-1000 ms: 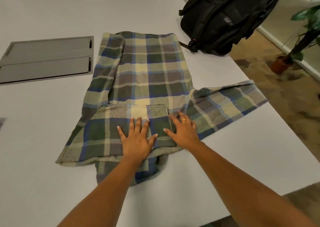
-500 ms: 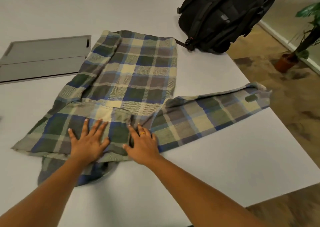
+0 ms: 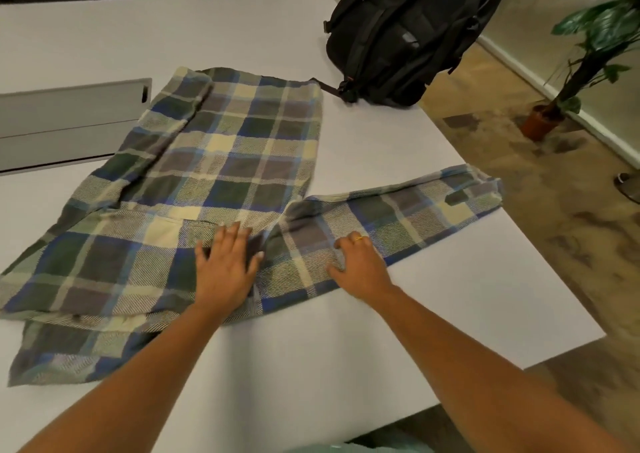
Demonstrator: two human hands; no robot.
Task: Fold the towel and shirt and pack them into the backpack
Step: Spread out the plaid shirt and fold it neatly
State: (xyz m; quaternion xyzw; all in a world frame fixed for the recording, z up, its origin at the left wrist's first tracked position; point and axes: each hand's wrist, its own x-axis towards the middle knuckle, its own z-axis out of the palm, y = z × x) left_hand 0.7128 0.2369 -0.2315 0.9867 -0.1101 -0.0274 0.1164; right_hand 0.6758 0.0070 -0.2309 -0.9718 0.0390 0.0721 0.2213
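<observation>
A second ago both my palms lay side by side on the chest of the blue, green and cream plaid flannel shirt (image 3: 235, 147), smoothing it. Now they have parted. My left hand (image 3: 225, 269) stays flat, fingers straight and spread, pressing the cloth down near the pocket and holding nothing. My right hand (image 3: 356, 265) has slid out onto the sleeve (image 3: 415, 210) that runs toward the table edge. Its fingers have curled in, bunching a small ridge of fabric against the thumb (a pinch just forming, I'd say, not a firm hold).

The shirt lies spread on the pale grey table (image 3: 467, 314), its far corner near the black fabric backpack (image 3: 398, 37), and its left side looks already turned in. I read this as the smoothing done and the sleeve fold starting: the left pins the body while the right gets ready to carry the sleeve across. The towel is not in view, and nothing is packed yet.
</observation>
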